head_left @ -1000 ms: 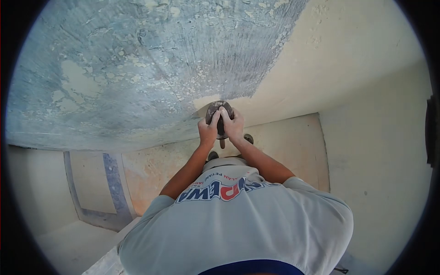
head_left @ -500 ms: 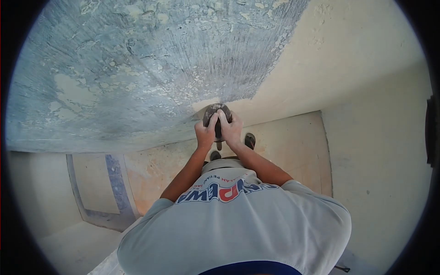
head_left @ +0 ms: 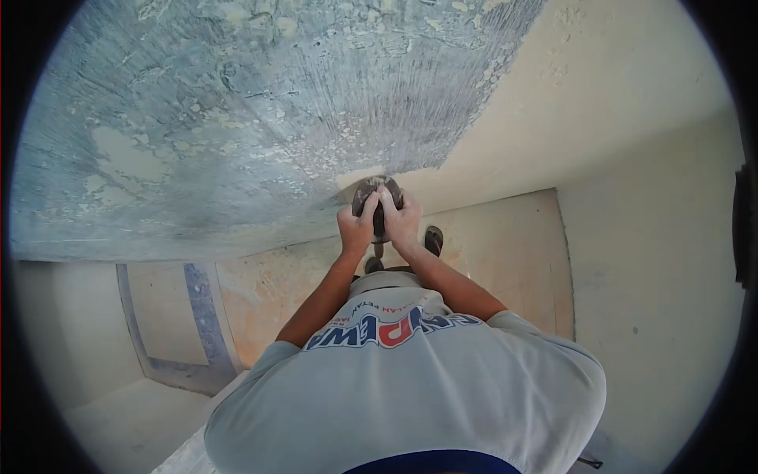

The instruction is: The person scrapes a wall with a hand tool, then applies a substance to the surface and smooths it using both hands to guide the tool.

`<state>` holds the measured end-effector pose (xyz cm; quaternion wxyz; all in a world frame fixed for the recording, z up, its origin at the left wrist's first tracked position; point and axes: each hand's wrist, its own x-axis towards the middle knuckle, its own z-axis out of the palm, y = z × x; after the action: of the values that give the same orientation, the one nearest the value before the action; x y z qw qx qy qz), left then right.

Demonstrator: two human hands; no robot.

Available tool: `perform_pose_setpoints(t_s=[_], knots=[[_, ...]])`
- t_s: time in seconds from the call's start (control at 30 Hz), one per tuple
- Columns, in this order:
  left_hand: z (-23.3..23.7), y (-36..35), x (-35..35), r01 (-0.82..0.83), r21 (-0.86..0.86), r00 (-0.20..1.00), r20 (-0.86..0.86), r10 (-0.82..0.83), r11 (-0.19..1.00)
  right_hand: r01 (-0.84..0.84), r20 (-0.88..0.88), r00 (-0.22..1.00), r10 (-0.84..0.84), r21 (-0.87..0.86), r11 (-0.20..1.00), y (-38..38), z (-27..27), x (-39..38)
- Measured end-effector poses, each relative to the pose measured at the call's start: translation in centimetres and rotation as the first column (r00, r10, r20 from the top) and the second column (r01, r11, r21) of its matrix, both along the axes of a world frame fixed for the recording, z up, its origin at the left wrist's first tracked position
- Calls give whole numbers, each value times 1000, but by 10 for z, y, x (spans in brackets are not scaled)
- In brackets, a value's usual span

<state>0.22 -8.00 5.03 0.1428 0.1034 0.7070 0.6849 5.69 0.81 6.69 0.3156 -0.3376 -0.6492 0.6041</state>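
Note:
A dark, oval hand tool (head_left: 379,223), smeared with white at its far end, is pressed against or very close to the wall; its exact kind does not show clearly. My left hand (head_left: 355,227) grips its left side and my right hand (head_left: 401,223) its right side. Both thumbs lie together along the top, whitened by dust or paste, while the other fingers are mostly hidden beneath. Ahead of the tool rises the wall (head_left: 260,103), its mottled blue-grey surface patched with white. A smooth cream area (head_left: 568,110) covers its right part.
Below my hands is the dusty, tan-stained floor (head_left: 497,249), where my feet in dark sandals (head_left: 433,239) stand close to the wall. A pale side wall (head_left: 647,292) borders the right. To the left lies a panel with a blue-painted border (head_left: 207,316).
The view has shifted slightly. Both hands keep their hold on the oval tool, which stays at nearly the same spot by the lower edge of the blue-grey area.

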Motion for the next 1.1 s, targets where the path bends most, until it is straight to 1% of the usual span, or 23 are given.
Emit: perform_pose_setpoints(t_s=[0.03, 0.1, 0.13, 0.17, 0.2, 0.23, 0.27, 0.33, 0.37, 0.4, 0.47, 0.53, 0.6, 0.63, 0.7, 0.73, 0.8, 0.87, 0.93, 0.97, 1.0, 1.03, 1.1], knots=[[-1, 2, 4, 3, 2, 1000, -2, -3, 1000, 3, -2, 1000, -3, 2, 1000, -2, -4, 3], [-2, 7, 7, -100, 77, 993, -62, 105, 992, -3, 48, 999, 3, -12, 1000, 0, -11, 3], [11, 8, 6, -90, 102, 994, -54, 96, 991, -7, 20, 1000, 8, -33, 999, 1, -2, 0], [15, 6, 3, -66, 59, 997, -41, 69, 996, -7, 26, 1000, 8, -37, 999, 2, 5, 0], [16, 2, 1, -39, 9, 999, -21, 39, 999, -28, 42, 999, 29, -26, 999, 2, 10, 2], [10, 1, 1, -11, 14, 1000, 8, 11, 1000, -50, 51, 997, 51, -9, 999, 2, 13, 2], [4, 2, 3, -8, 15, 1000, 5, 8, 1000, -34, 67, 997, 35, -9, 999, 0, 11, 4], [3, 6, 9, -82, 80, 996, -30, 85, 993, -16, 22, 1000, 16, -3, 1000, -3, 4, 4], [8, 8, 8, -86, 101, 993, -69, 94, 991, 0, -19, 1000, 0, -2, 1000, -2, 3, 0], [10, 8, 3, -86, 101, 993, -70, 94, 991, 0, -20, 1000, 0, -2, 1000, 2, 1, -2], [11, 2, 1, -10, 34, 1000, 15, 10, 999, -31, -19, 999, 31, -17, 999, 2, 14, 0], [5, 3, 8, -12, 49, 1000, -2, 12, 999, -14, 1, 1000, 14, -8, 1000, -1, 9, 6], [-1, 5, 10, -56, 71, 998, 23, 55, 996, -25, 124, 992, 25, -6, 1000, 2, -2, 8], [4, 8, 9, -59, 74, 998, 21, 57, 996, -27, 121, 992, 27, -4, 1000, 4, 0, 6], [11, 9, 4, -28, 81, 999, -39, 31, 996, 10, -11, 1000, -9, 10, 1000, 4, 2, 2], [11, 6, 1, 20, 12, 1000, -24, -20, 1000, 10, -17, 1000, -10, 2, 1000, 5, 5, 2], [-3, 6, 7, 2, 23, 1000, 11, -2, 1000, 10, 3, 1000, -10, -5, 1000, 4, -10, 5], [0, 12, 8, -16, 48, 999, 36, 14, 999, 12, 12, 1000, -12, 2, 1000, 8, -5, 5], [7, 12, 5, -23, 67, 997, -74, 28, 997, -11, 36, 999, 9, 42, 999, 11, 2, 4], [15, 10, 2, -3, 27, 997, -72, 5, 1000, -10, 43, 999, 9, 36, 999, 11, 2, 5], [12, 9, 5, -1, 22, 998, -66, 3, 1000, -20, 27, 999, 20, 17, 1000, 12, 3, 4], [11, 10, 6, -8, 50, 997, -73, 12, 999, -30, 4, 1000, 30, 3, 1000, 14, 4, 2], [9, 13, 6, -13, 88, 996, -86, 20, 996, 6, -15, 1000, -6, 35, 999, 11, 2, 6]])
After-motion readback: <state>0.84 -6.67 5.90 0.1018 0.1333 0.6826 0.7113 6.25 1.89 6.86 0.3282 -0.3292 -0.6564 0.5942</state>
